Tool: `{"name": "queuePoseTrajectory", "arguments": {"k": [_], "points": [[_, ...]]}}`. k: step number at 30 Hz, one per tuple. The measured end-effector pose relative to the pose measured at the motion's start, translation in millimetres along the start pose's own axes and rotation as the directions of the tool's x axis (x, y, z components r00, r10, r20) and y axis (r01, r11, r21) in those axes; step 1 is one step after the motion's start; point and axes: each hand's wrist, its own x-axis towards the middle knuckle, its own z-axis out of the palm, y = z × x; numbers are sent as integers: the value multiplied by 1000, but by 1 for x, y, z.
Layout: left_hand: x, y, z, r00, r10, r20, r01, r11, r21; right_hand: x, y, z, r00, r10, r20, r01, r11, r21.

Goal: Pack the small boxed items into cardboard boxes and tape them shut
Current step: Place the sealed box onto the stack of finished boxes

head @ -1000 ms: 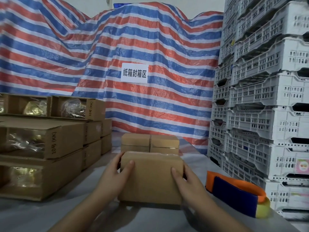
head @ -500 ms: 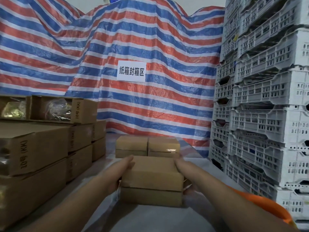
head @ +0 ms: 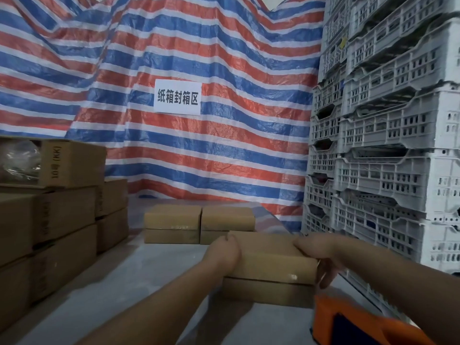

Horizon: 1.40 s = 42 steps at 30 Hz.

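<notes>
Cardboard box [head: 270, 263] gripped between both hands [head: 224, 252]

Single head-worn wide-angle view, facing forward and slightly down along the bench [head: 154, 275]. Both forearms extend close below the lens; the striped tarpaulin [head: 224, 150] hangs well beyond the hands.

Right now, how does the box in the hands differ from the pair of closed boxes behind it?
The held box is gripped at its ends by the left hand and right hand; the rear pair sits untouched. The held box is nearer the camera and turned at an angle; the rear pair sits square, side by side. All are plain brown cardboard, closed, resting on the table.
</notes>
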Motion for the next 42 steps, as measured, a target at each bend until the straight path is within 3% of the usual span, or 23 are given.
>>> {"name": "queuePoseTrajectory", "arguments": {"k": [3,7,11,14,17,21,27,30,36,37,40,42], "points": [[27,15,30,998,61,9,-61,982,176,27,7,-19,998,20,-59,-22,1000,-21],[61,31,61,971,237,-8,-199,835,513,57,13,-45,995,16,-96,-17,1000,-10],[97,41,90,938,343,46,-305,757,577,85,21,-58,994,-51,-93,68,980,186],[126,49,108,939,339,54,-301,739,603,109,25,-61,975,-139,-172,180,950,254],[150,58,118,937,345,50,-287,680,675,135,23,-60,941,-181,-286,250,941,227],[182,71,124,929,361,76,-271,527,805,169,15,-59,894,-233,-383,304,943,136],[214,88,123,959,227,170,-263,490,831,199,0,-58,885,-340,-318,417,883,216],[220,89,118,940,257,222,-325,491,808,208,-1,-58,881,-376,-288,446,864,234],[222,78,88,883,181,433,-440,643,627,219,-1,-64,905,-318,-282,382,900,210],[224,74,83,866,192,463,-474,612,633,220,-1,-65,907,-308,-287,370,909,192],[223,64,80,842,244,481,-539,380,751,225,0,-66,905,-303,-299,362,917,167],[221,62,82,838,275,471,-543,329,773,227,-1,-66,908,-303,-288,358,920,160]]}}
